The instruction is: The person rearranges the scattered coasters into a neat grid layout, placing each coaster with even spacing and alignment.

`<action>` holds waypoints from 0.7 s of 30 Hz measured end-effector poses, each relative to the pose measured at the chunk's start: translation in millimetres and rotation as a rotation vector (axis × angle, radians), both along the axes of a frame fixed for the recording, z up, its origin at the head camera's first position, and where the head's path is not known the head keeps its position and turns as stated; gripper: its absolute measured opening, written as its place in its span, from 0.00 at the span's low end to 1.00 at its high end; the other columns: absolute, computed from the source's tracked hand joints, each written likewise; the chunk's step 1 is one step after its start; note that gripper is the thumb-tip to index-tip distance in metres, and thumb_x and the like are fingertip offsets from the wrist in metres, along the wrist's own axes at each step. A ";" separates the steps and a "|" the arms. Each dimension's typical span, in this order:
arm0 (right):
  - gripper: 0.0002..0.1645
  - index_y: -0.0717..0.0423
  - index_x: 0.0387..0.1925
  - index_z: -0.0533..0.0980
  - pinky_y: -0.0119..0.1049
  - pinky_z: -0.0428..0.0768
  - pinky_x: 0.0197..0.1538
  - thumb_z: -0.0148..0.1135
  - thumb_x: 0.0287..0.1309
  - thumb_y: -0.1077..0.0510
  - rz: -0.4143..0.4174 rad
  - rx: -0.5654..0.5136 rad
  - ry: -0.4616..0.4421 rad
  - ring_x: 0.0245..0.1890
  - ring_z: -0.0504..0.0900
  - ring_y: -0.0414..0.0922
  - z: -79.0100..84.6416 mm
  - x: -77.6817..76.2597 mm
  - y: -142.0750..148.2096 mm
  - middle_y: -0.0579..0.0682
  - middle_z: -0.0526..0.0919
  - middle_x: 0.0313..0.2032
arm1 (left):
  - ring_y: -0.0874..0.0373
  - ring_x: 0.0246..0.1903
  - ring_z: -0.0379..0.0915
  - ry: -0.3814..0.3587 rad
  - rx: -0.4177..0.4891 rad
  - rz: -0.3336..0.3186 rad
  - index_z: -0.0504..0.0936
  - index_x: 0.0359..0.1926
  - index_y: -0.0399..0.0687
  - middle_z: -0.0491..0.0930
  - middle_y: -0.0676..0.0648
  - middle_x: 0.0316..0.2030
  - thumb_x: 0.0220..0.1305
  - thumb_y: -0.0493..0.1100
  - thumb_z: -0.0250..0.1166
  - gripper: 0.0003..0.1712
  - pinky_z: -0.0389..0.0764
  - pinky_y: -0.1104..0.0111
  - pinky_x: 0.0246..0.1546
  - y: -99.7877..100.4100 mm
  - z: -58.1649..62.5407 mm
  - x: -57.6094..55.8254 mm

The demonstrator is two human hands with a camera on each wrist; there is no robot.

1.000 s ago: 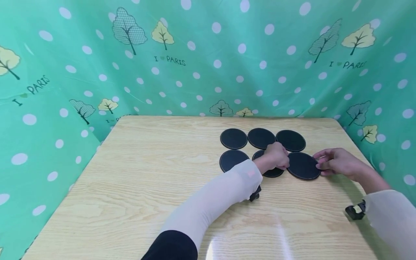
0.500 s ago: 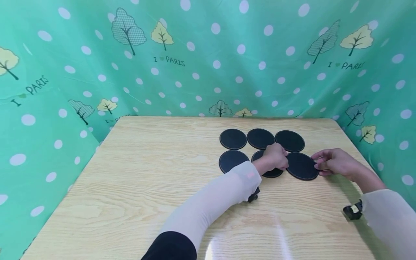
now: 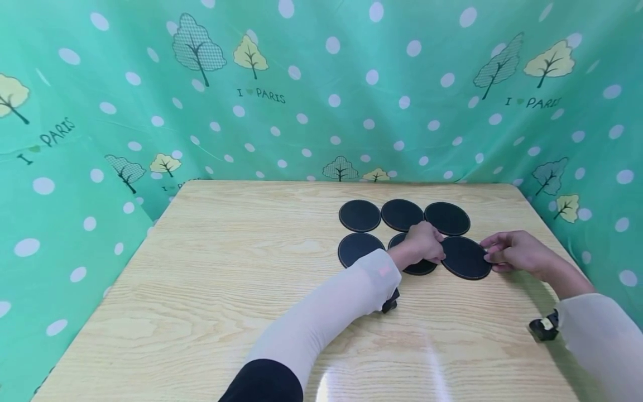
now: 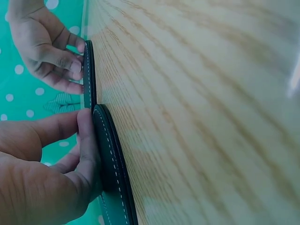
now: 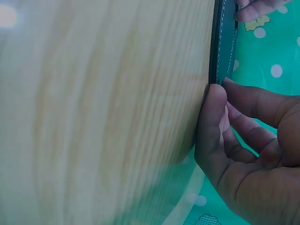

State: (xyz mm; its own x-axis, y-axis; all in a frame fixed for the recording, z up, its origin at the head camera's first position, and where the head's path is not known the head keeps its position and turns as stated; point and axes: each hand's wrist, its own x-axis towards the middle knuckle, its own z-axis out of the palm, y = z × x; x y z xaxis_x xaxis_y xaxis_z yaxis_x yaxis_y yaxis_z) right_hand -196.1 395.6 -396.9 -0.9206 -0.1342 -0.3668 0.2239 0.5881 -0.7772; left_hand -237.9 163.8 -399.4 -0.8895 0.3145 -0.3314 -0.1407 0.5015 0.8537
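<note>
Several round black coasters with pale stitched rims lie in two rows on the table. My right hand point(image 3: 514, 252) holds the right rim of the front right coaster point(image 3: 466, 258), thumb and fingertips at its edge. At that coaster's opposite side is my left hand point(image 3: 426, 243), fingers bent, partly covering the front middle coaster point(image 3: 419, 268). In the left wrist view, the thumb and index finger of my left hand point(image 4: 56, 164) come together where the two coasters meet. The right wrist view has my right hand point(image 5: 248, 136) with thumb and index finger at the coaster's edge point(image 5: 225, 47).
Behind are the back left point(image 3: 359, 216), back middle point(image 3: 402, 215) and back right point(image 3: 447, 218) coasters. The front left coaster point(image 3: 358, 249) is partly behind the left sleeve. A wooden table point(image 3: 201, 290) ends at a green dotted cloth point(image 3: 301, 84) at the back and sides.
</note>
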 end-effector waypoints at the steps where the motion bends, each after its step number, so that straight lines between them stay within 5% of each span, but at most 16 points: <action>1: 0.29 0.80 0.64 0.63 0.38 0.88 0.41 0.59 0.68 0.70 -0.001 0.001 0.000 0.36 0.84 0.41 0.1 0.0 -0.1 0.57 0.77 0.43 | 0.54 0.21 0.86 -0.003 0.004 0.001 0.85 0.42 0.40 0.84 0.45 0.35 0.52 0.24 0.76 0.17 0.83 0.74 0.19 -0.3 0.3 0.2; 10: 0.30 0.81 0.65 0.62 0.39 0.88 0.40 0.59 0.68 0.69 0.003 0.005 -0.001 0.35 0.84 0.41 -0.9 -1.9 3.4 0.54 0.81 0.41 | 0.54 0.23 0.85 -0.043 0.103 0.034 0.85 0.43 0.41 0.82 0.50 0.33 0.54 0.23 0.74 0.17 0.84 0.73 0.21 -4.1 -1.0 2.9; 21: 0.28 0.78 0.65 0.64 0.39 0.85 0.35 0.50 0.65 0.70 0.063 0.127 0.127 0.36 0.80 0.47 12.2 -5.9 -9.4 0.65 0.78 0.49 | 0.63 0.26 0.79 0.030 0.185 -0.017 0.86 0.46 0.40 0.82 0.49 0.35 0.58 0.27 0.74 0.15 0.85 0.71 0.26 -32.8 5.6 2.2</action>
State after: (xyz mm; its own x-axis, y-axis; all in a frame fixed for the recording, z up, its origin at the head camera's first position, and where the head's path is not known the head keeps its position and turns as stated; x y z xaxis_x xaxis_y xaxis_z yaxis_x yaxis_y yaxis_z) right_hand -202.0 386.2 -384.7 -0.9517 -0.1536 -0.2658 0.0880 0.6928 -0.7157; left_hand -235.7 131.0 -393.8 -0.8925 0.3822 -0.2396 -0.1064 0.3379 0.9351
